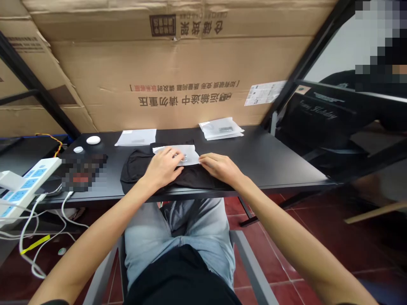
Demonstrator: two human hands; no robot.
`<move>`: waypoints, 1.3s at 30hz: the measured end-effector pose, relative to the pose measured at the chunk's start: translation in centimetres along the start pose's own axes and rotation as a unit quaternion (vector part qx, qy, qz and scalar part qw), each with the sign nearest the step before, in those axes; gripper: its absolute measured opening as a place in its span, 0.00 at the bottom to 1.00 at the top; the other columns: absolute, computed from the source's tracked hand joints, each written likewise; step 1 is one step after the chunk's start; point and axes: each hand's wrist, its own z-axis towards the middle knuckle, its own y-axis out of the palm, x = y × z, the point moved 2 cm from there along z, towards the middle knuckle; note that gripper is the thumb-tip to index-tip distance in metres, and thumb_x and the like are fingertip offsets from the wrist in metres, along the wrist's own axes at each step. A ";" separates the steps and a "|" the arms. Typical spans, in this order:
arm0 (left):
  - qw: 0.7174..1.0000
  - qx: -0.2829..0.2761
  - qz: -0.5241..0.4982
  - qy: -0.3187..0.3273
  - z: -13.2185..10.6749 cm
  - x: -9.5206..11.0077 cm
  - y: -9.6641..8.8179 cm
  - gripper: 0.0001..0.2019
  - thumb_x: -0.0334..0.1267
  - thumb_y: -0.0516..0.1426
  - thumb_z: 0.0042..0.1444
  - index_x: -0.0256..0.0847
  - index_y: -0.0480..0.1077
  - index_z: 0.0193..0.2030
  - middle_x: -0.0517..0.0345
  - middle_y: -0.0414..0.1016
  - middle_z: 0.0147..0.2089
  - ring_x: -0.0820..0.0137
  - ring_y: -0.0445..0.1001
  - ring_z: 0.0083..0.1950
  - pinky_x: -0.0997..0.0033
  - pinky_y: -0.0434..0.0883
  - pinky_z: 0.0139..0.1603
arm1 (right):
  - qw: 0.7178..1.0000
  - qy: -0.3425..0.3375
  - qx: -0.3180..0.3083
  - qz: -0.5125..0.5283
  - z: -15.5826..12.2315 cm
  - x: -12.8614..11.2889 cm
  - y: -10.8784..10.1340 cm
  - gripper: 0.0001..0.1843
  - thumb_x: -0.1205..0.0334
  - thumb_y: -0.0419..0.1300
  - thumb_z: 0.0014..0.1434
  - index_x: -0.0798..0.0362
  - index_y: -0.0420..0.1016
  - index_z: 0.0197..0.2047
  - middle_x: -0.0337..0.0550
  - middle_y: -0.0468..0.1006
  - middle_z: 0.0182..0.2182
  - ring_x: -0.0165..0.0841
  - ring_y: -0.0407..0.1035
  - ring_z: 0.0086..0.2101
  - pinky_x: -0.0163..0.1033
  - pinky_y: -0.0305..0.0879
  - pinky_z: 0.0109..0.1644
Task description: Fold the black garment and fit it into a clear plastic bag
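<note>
A small translucent plastic bag (191, 153) lies on a folded black cloth (136, 167) at the front of the black table. My left hand (165, 164) rests over the bag's left part, fingers spread and bent, with small shiny items partly visible beside its fingertips. At the bag's right end, the thumb and fingers of my right hand (219, 166) pinch its edge. Behind the cloth to the left lies another flat translucent bag (136, 137). To the right, a stack of similar bags (221, 128) shows a dark item inside.
A large cardboard sheet (171, 63) stands along the table's back edge. On the left are a white power strip (28, 186) with cables, a white rounded object (93, 140) and a smaller white one (78, 149). Another person (352, 80) is at the right, beyond a black frame.
</note>
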 end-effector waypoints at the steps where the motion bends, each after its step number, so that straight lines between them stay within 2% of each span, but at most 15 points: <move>1: 1.000 -0.001 0.003 0.011 0.9 0.8 0.3 0.09 0.37 0.66 0.70 0.43 0.79 0.54 0.47 0.83 0.58 0.54 0.78 0.62 0.53 0.77 0.61 | 1.000 0.005 0.009 0.012 0.0 0.1 0.1 0.12 0.63 0.58 0.79 0.50 0.85 0.51 0.50 0.90 0.52 0.40 0.86 0.47 0.42 0.81 0.51; 4: 0.999 -0.003 0.023 0.035 3.2 3.0 1.5 0.07 0.38 0.66 0.71 0.42 0.79 0.53 0.48 0.84 0.54 0.55 0.79 0.60 0.55 0.76 0.57 | 0.999 0.019 0.023 0.040 0.0 0.5 0.2 0.12 0.64 0.58 0.77 0.48 0.85 0.51 0.48 0.91 0.50 0.40 0.87 0.46 0.41 0.82 0.50; 7: 0.998 0.001 0.052 0.039 4.4 4.2 2.8 0.03 0.35 0.64 0.73 0.40 0.80 0.48 0.46 0.84 0.51 0.56 0.80 0.56 0.57 0.74 0.52 | 0.998 0.027 0.020 0.055 0.0 0.6 0.3 0.13 0.67 0.58 0.75 0.48 0.85 0.48 0.47 0.91 0.48 0.39 0.87 0.44 0.40 0.81 0.48; 12: 0.994 0.010 0.086 0.069 4.2 4.4 3.8 0.10 0.29 0.56 0.77 0.39 0.80 0.47 0.46 0.83 0.47 0.57 0.81 0.51 0.58 0.72 0.47 | 0.997 0.034 0.019 0.060 0.2 0.5 0.2 0.13 0.68 0.58 0.74 0.49 0.84 0.41 0.46 0.91 0.42 0.37 0.84 0.37 0.38 0.78 0.43; 16: 0.991 0.002 0.092 0.101 3.9 4.0 3.4 0.12 0.27 0.55 0.76 0.38 0.81 0.48 0.46 0.84 0.47 0.56 0.80 0.51 0.56 0.71 0.46 | 0.998 0.021 0.006 0.062 0.4 0.3 0.0 0.14 0.67 0.58 0.75 0.50 0.84 0.40 0.47 0.91 0.43 0.37 0.85 0.38 0.38 0.78 0.42; 23: 0.989 -0.026 0.100 0.102 1.9 1.3 1.0 0.13 0.28 0.55 0.75 0.41 0.81 0.50 0.46 0.84 0.50 0.56 0.79 0.51 0.54 0.70 0.48 | 0.996 0.033 0.023 0.077 0.8 0.2 -0.2 0.11 0.65 0.61 0.74 0.48 0.87 0.46 0.47 0.92 0.47 0.40 0.87 0.43 0.41 0.82 0.47; 28: 0.992 -0.043 0.094 0.078 -0.5 -1.0 -1.1 0.14 0.29 0.54 0.76 0.45 0.81 0.49 0.47 0.84 0.52 0.55 0.78 0.52 0.54 0.69 0.51 | 0.995 0.030 0.030 0.088 1.0 0.0 -0.2 0.12 0.65 0.60 0.75 0.49 0.86 0.43 0.47 0.92 0.47 0.39 0.87 0.42 0.40 0.82 0.46; 32: 0.991 -0.052 0.108 0.053 -2.6 -3.0 -2.4 0.14 0.30 0.53 0.75 0.46 0.81 0.48 0.46 0.84 0.51 0.54 0.78 0.52 0.53 0.69 0.49 | 0.994 0.043 0.041 0.091 0.8 0.5 -0.5 0.12 0.64 0.60 0.75 0.49 0.85 0.42 0.47 0.92 0.46 0.39 0.86 0.40 0.41 0.82 0.45; 36: 0.990 -0.050 0.129 0.029 -4.7 -5.4 -3.5 0.14 0.34 0.53 0.76 0.46 0.82 0.48 0.46 0.84 0.51 0.53 0.78 0.52 0.51 0.71 0.48 | 0.991 0.070 0.059 0.101 0.3 1.2 -0.8 0.10 0.62 0.62 0.74 0.49 0.85 0.41 0.48 0.92 0.44 0.40 0.86 0.40 0.42 0.82 0.44; 39: 0.993 -0.045 0.109 0.005 -5.5 -6.1 -3.9 0.12 0.38 0.55 0.76 0.47 0.82 0.48 0.45 0.84 0.49 0.52 0.79 0.53 0.51 0.73 0.48 | 0.988 0.080 0.065 0.117 0.2 1.2 -0.7 0.10 0.61 0.62 0.74 0.48 0.84 0.40 0.48 0.92 0.44 0.41 0.87 0.41 0.44 0.83 0.44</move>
